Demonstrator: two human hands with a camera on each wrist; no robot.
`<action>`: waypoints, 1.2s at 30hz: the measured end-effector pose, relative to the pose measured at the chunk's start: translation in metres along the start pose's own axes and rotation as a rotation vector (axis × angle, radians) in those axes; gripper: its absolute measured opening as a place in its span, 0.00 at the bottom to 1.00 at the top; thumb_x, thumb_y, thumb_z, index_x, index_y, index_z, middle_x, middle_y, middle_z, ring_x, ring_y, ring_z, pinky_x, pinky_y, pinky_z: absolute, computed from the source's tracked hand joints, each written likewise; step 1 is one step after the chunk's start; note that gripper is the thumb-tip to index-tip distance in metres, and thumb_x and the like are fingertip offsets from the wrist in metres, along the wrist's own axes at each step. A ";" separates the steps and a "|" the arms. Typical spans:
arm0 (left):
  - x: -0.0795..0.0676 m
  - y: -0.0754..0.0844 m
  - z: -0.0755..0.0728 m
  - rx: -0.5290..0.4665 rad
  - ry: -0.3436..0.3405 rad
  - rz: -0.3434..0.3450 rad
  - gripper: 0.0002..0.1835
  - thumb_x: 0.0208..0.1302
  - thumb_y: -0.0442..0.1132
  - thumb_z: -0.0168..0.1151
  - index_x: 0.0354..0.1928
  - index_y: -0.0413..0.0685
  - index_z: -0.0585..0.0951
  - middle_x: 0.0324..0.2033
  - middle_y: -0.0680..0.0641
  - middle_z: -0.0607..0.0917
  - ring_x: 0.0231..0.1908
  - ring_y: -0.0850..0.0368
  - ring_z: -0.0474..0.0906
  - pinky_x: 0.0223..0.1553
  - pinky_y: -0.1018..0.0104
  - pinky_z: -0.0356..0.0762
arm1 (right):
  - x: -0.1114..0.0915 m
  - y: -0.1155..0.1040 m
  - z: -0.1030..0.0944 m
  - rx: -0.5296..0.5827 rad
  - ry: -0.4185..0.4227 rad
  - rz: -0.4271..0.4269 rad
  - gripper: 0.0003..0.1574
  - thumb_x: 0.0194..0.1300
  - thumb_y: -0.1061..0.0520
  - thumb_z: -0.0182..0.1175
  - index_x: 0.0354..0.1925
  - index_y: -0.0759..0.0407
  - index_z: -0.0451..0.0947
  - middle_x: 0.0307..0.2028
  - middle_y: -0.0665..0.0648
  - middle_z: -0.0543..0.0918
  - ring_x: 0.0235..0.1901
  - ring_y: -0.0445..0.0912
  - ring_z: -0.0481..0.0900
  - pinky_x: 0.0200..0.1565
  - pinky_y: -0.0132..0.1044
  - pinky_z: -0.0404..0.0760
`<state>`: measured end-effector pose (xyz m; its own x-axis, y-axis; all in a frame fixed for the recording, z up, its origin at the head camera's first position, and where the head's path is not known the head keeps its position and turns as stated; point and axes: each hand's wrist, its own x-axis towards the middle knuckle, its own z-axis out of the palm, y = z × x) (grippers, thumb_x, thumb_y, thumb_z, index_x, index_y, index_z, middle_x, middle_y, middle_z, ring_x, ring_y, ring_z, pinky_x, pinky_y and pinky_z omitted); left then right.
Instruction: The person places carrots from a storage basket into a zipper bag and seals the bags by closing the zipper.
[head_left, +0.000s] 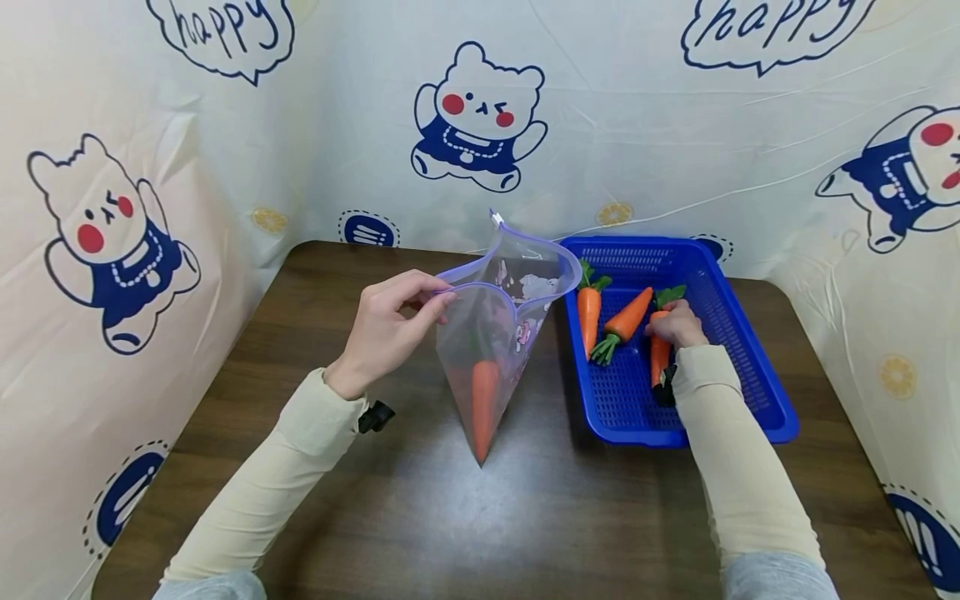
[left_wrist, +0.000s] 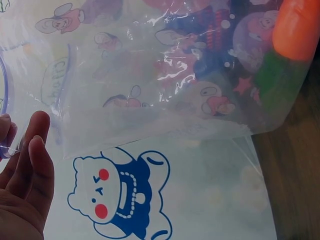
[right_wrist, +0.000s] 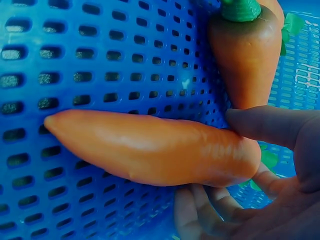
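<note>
A clear zip bag (head_left: 480, 333) with a purple rim stands with its mouth spread. Inside it a carrot (head_left: 484, 408) points tip down, its green top showing faintly through the plastic in the left wrist view. My left hand (head_left: 393, 325) pinches the bag's rim at the left side between thumb and fingers. Over in the blue basket (head_left: 750, 358), my right hand (head_left: 681, 325) grips another carrot (right_wrist: 155, 150) near its leafy end, thumb on one side and fingers curled round the other. That carrot lies against the perforated basket floor.
Two more carrots, one upright along the basket's left wall (head_left: 588, 321) and one slanted (head_left: 628, 317), lie left of my right hand. The basket stands at the right of the brown table (head_left: 420, 533). A printed cloth (head_left: 637, 108) hangs behind and at both sides.
</note>
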<state>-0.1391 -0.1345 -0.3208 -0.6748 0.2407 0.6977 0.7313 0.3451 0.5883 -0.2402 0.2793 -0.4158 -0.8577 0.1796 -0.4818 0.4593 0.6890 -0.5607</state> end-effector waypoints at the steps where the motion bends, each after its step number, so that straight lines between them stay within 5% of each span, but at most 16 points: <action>1: 0.000 0.000 0.000 0.001 0.000 -0.001 0.04 0.58 0.28 0.66 0.35 0.40 0.84 0.29 0.47 0.86 0.24 0.63 0.81 0.27 0.77 0.77 | 0.000 0.000 0.000 0.001 -0.003 0.003 0.45 0.64 0.58 0.56 0.71 0.68 0.46 0.65 0.78 0.56 0.65 0.68 0.56 0.59 0.56 0.70; 18: -0.001 0.001 0.000 0.002 0.000 -0.010 0.06 0.56 0.26 0.67 0.35 0.40 0.84 0.29 0.45 0.86 0.24 0.64 0.81 0.27 0.77 0.77 | 0.003 0.004 -0.002 -0.020 -0.018 0.021 0.46 0.64 0.57 0.56 0.71 0.69 0.45 0.65 0.78 0.58 0.60 0.66 0.66 0.40 0.47 0.80; 36: 0.000 0.001 0.002 -0.005 0.001 0.002 0.05 0.56 0.26 0.67 0.35 0.40 0.84 0.29 0.46 0.86 0.24 0.63 0.81 0.27 0.77 0.77 | -0.001 0.001 -0.004 -0.046 -0.019 -0.029 0.47 0.63 0.56 0.56 0.71 0.71 0.44 0.62 0.79 0.60 0.56 0.66 0.68 0.36 0.46 0.81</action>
<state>-0.1387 -0.1327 -0.3213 -0.6734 0.2400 0.6992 0.7330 0.3398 0.5893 -0.2396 0.2832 -0.4133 -0.8655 0.1461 -0.4792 0.4232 0.7250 -0.5433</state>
